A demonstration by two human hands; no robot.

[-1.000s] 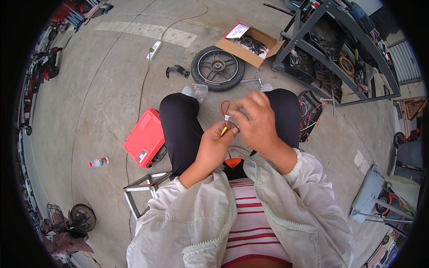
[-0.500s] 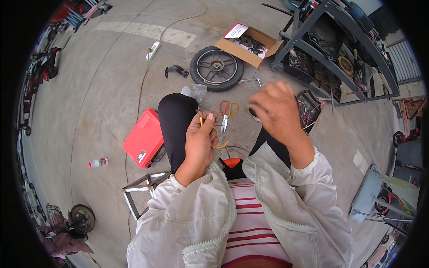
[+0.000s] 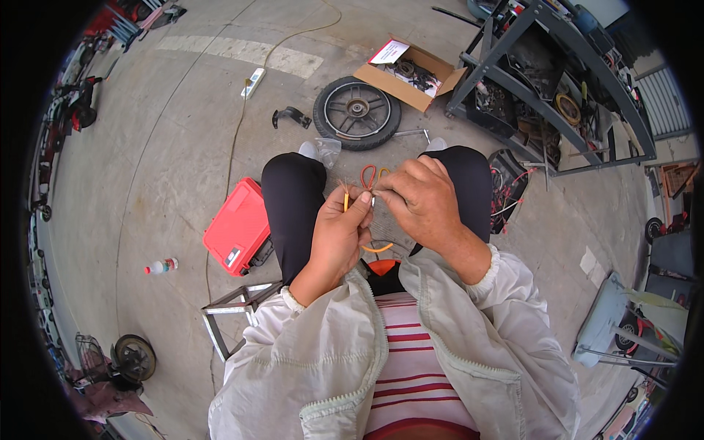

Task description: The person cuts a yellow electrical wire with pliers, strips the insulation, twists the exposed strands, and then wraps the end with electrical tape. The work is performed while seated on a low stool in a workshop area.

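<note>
My left hand [image 3: 337, 227] is closed around an orange-yellow electrical cable, its stripped end [image 3: 346, 201] standing up past the thumb with fine bare strands fanning out. The cable's lower length [image 3: 378, 249] curves out beneath the fingers. Close beside it, my right hand [image 3: 427, 202] is pinched, thumb against forefinger; whatever lies between those fingertips is too small to make out. On the floor behind both hands lie pliers [image 3: 369, 176] with one red and one yellow handle, partly covered by the fingers.
A red plastic case [image 3: 238, 227] lies left of my knee, near a metal frame stool [image 3: 220, 312]. Ahead are a wheel [image 3: 356, 108], an open carton [image 3: 400, 86] and a black bracket [image 3: 292, 116]. A grey metal rack [image 3: 477, 70] and a dark tray with wires [image 3: 506, 183] stand right.
My right hand has come down and left, from a raised blur to beside the left hand. The left hand has shifted slightly right with the cable. My right knee has swung outward.
</note>
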